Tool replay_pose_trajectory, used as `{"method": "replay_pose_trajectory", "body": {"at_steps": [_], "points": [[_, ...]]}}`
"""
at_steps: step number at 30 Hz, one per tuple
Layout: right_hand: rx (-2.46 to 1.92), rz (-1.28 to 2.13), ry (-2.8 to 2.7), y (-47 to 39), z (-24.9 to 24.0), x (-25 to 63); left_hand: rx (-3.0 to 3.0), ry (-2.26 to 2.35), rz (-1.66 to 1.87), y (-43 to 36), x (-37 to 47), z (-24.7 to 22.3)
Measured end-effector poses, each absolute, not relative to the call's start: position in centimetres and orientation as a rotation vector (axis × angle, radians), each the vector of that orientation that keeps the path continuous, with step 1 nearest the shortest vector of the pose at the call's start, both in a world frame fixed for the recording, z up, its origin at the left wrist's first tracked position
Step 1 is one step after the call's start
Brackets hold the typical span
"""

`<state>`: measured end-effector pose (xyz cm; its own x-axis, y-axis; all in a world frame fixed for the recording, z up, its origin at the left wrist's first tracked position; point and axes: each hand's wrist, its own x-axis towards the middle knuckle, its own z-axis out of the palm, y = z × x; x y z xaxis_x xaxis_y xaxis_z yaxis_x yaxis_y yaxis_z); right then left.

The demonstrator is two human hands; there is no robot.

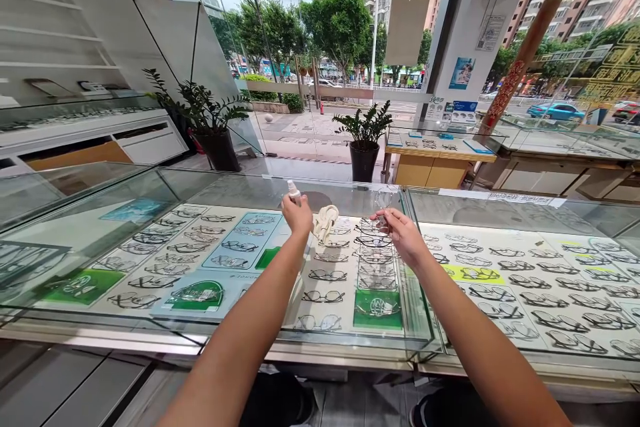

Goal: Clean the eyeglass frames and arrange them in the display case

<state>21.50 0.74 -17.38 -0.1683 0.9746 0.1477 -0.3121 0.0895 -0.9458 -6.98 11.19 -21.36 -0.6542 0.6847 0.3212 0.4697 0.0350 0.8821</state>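
My left hand (299,213) is wrapped round a small white spray bottle (293,189), its nozzle end sticking up above the fingers. My right hand (399,230) pinches a pair of eyeglasses (383,199) between thumb and fingertips; their clear lenses are faint against the glass behind. Between the two hands a crumpled cream cloth (325,223) lies on top of the glass display case (240,188). Under the glass, rows of eyeglasses (327,275) sit on pale, blue and green panels.
Another glass case (500,217) adjoins on the right, also holding many glasses. Beyond the counter stand two potted plants (363,153) (217,140) and a wooden display table (440,157). A glass front faces the street. Joints and edges of glass run along the counter.
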Motion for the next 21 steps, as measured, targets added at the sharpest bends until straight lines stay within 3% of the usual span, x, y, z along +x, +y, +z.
{"method": "replay_pose_trajectory", "body": {"at_steps": [14,21], "points": [[-0.793,1.389,-1.18,1.0,-17.8,21.7,1.043,2.212,1.556,12.2,-8.0,-23.4],[-0.802,1.384,-1.178,1.1,-17.9,21.8,1.154,2.317,1.761,10.4,-6.8,-21.3]]}}
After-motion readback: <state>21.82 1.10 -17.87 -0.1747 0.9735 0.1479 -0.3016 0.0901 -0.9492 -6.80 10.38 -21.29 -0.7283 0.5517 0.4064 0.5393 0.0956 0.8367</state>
